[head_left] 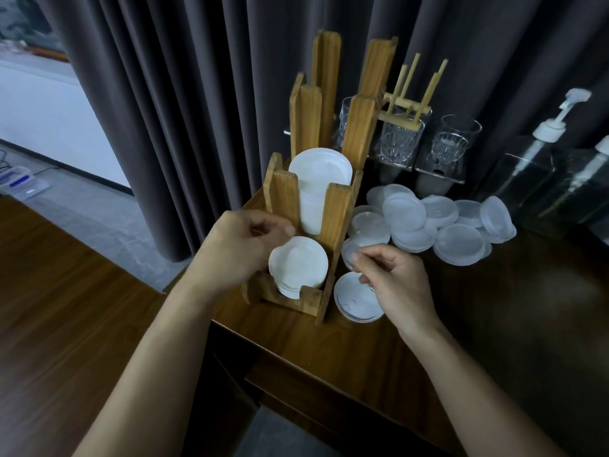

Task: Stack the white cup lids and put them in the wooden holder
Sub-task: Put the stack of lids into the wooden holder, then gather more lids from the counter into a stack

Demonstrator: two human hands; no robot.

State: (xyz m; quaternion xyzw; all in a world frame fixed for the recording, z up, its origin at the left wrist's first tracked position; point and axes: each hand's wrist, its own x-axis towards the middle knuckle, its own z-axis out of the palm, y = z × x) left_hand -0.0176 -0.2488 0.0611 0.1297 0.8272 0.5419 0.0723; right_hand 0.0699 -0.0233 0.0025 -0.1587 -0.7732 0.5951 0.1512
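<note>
The left hand (244, 249) sits with curled fingers at the left edge of the lid stack (298, 267) in the front slot of the holder (336, 209); whether it grips the stack is unclear. The right hand (395, 285) pinches the rim of a lid (348, 250) just right of the holder, above a flat lid (354, 303) on the table (362, 354). A loose pile (445, 225) lies behind

One head-worn wide-angle view looks forward and down, close over the wooden holder (338, 212) on the table (329, 352).
</note>
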